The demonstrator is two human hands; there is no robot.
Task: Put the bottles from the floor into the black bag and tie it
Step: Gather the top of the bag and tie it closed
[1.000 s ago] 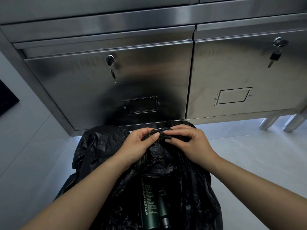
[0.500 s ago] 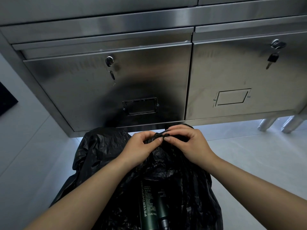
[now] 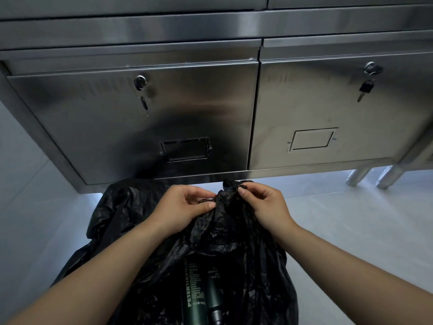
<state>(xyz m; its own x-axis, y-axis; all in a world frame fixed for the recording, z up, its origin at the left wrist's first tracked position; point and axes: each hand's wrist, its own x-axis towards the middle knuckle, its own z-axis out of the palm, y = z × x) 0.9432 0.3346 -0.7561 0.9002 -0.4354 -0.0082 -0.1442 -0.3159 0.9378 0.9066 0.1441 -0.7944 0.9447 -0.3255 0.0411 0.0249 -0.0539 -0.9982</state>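
A black plastic bag (image 3: 145, 273) lies crumpled on the pale floor in front of me. Two dark green bottles (image 3: 195, 299) lie side by side inside its opening at the bottom centre; the right one (image 3: 214, 301) has a black cap. My left hand (image 3: 182, 207) pinches a gathered fold of the bag's top edge. My right hand (image 3: 264, 205) pinches another bunched piece just to the right, with a black tuft sticking up above its fingers. The two hands are a small gap apart.
A stainless steel cabinet (image 3: 210, 109) with two locked doors stands right behind the bag; keys hang from both locks (image 3: 366, 86). Metal legs (image 3: 356, 178) show at the right. Pale tiled floor (image 3: 351, 219) spreads to the right and left.
My hands, which met fingertip to fingertip on the bag's top, have drawn slightly apart, each holding its own bunch of plastic. The view has tilted a little.
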